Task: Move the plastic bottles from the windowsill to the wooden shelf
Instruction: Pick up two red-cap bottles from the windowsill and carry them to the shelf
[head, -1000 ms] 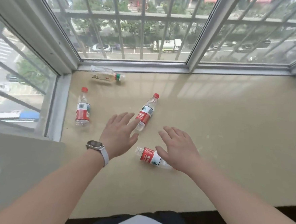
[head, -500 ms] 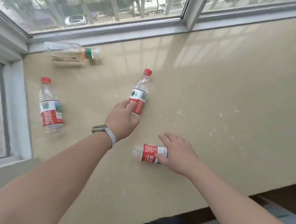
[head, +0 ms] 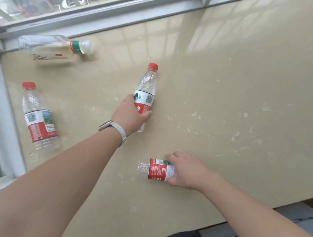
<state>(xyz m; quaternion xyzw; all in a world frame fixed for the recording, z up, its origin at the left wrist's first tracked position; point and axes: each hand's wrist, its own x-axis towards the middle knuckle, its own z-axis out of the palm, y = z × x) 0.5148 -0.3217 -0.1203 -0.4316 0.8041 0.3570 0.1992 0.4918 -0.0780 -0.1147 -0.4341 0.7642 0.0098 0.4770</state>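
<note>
Beige glossy stone windowsill (head: 236, 105) fills view, four bottles lying on it.

Clear plastic bottle, white cap, green neck band (head: 55, 47): 10 o'clock, by window frame, axis running 9-to-3. Clear red-capped bottle (head: 38, 117): 9 o'clock, untouched.

Centre red-capped bottle (head: 146, 88): cap toward 12, left hand (head: 131, 114) grip wrapped round its label.

Near red-label bottle (head: 156, 169): 6 o'clock, axis 9-to-3, right hand (head: 187, 171) grip curled over it; cap end hidden.

Both look ready for lift. Wooden shelf out of sight.

Glossy beige windowsill (head: 228, 86), polished enough to mirror the window bars, scuffed with pale flecks; clear thin plastic bottles (head: 147, 84), shiny printed labels; matt white watch strap (head: 120, 132).
</note>
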